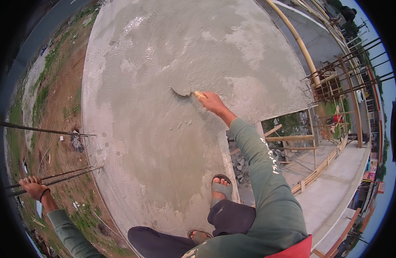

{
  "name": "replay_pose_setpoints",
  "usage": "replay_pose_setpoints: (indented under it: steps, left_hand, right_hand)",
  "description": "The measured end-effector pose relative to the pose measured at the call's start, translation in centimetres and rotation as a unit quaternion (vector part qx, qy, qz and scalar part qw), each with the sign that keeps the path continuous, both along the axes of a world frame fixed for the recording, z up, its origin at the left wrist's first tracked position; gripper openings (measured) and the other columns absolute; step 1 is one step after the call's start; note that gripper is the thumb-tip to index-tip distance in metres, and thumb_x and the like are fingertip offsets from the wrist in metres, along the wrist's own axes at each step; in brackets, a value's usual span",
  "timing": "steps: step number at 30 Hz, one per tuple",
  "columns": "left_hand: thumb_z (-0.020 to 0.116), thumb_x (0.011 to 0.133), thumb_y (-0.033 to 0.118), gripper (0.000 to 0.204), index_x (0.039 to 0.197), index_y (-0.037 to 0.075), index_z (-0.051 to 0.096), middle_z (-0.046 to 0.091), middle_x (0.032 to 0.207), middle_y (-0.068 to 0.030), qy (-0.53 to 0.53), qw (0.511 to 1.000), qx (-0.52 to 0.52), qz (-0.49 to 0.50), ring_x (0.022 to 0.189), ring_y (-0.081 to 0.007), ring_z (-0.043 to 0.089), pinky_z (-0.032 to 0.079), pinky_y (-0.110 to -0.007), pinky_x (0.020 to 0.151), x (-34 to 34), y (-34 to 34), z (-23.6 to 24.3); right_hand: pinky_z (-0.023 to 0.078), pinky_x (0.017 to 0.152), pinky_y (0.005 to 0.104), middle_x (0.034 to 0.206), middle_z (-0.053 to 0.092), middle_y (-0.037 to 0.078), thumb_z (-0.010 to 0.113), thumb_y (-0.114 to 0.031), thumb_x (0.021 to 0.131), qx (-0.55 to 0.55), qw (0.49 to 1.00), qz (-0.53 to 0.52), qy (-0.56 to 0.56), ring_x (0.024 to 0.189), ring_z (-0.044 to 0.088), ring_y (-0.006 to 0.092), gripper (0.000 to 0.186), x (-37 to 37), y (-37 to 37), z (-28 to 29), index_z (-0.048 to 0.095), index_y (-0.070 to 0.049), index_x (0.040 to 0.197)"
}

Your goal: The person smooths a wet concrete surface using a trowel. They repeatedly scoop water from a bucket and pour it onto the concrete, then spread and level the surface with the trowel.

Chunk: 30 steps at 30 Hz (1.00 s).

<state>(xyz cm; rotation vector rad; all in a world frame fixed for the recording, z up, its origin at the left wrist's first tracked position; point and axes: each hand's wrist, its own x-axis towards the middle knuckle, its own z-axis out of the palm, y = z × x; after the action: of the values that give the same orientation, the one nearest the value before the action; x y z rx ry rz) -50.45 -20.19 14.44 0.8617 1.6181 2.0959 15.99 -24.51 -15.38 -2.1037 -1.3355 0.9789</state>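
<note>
My right hand point(211, 102) is closed round the wooden handle of a trowel point(180, 88). The trowel's blade lies against wet grey cement point(163, 172) spread over a raised concrete slab, and cement coats the blade. Far out at the left, my left hand point(33, 188) grips a steel rebar rod point(73, 173), one of several that stick out from the slab's left edge. A dark band circles the left wrist. My sandalled feet point(221, 187) stand on the slab near its lower right part.
The slab's right side has a notched opening with rubble point(241, 167) below. Bamboo poles point(296, 38) and scaffolding stand along the right, with more rebar point(370, 60) jutting out. Past the left edge, bare soil and grass point(62, 103) lie lower down. A pale concrete floor point(322, 189) spreads at the lower right.
</note>
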Motion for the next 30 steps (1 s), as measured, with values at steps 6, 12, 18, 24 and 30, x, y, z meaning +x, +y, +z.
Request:
replay_pose_setpoints:
  steps: [6,12,18,24,30]
  left_hand:
    - [0.043,0.104,0.039,0.045,0.069,0.017,0.027,0.023,0.054,0.0029,0.014,1.000,-0.006,0.020,0.045,-0.0103,0.016,0.013,-0.030,0.045,-0.2,0.1,0.0]
    - [0.045,0.103,0.036,0.044,0.068,0.018,0.027,0.023,0.056,0.0037,0.050,0.998,0.014,0.029,0.045,-0.0091,0.019,0.014,-0.029,0.042,0.6,0.2,0.1]
    - [0.045,0.104,0.035,0.045,0.067,0.018,0.026,0.022,0.055,0.0034,0.010,1.000,0.006,0.011,0.044,-0.0096,0.018,0.014,-0.029,0.042,0.4,0.4,0.2]
    - [0.044,0.105,0.036,0.046,0.067,0.018,0.026,0.020,0.054,0.0035,0.009,0.999,0.014,0.033,0.044,-0.0095,0.018,0.013,-0.030,0.042,1.2,0.5,0.2]
    - [0.044,0.105,0.037,0.045,0.068,0.016,0.028,0.023,0.055,0.0025,0.023,0.999,-0.004,0.027,0.046,-0.0105,0.016,0.014,-0.031,0.045,1.1,0.3,0.1]
  right_hand:
    - [0.051,0.084,0.0497,0.103,0.069,0.027,0.059,-0.036,0.088,0.035,0.992,-0.072,-0.101,0.100,0.065,0.0437,0.042,-0.2,6.2,1.2,0.070,0.003,0.099]
    - [0.054,0.088,0.0485,0.109,0.069,0.025,0.060,-0.033,0.091,-0.005,0.937,-0.336,-0.097,0.105,0.066,0.0417,0.039,7.2,5.6,2.4,0.071,0.002,0.105]
    - [0.054,0.088,0.0488,0.109,0.070,0.023,0.061,-0.036,0.091,-0.026,0.942,-0.297,-0.155,0.105,0.066,0.0403,0.040,9.7,2.1,2.4,0.070,0.000,0.106]
    - [0.056,0.084,0.0486,0.107,0.071,0.022,0.060,-0.030,0.091,-0.024,0.882,-0.448,-0.145,0.100,0.069,0.0396,0.033,12.7,3.6,1.6,0.070,-0.001,0.105]
    - [0.055,0.087,0.0480,0.108,0.070,0.024,0.061,-0.030,0.091,0.011,0.963,-0.223,-0.151,0.104,0.067,0.0421,0.037,9.5,9.9,0.9,0.070,0.002,0.106]
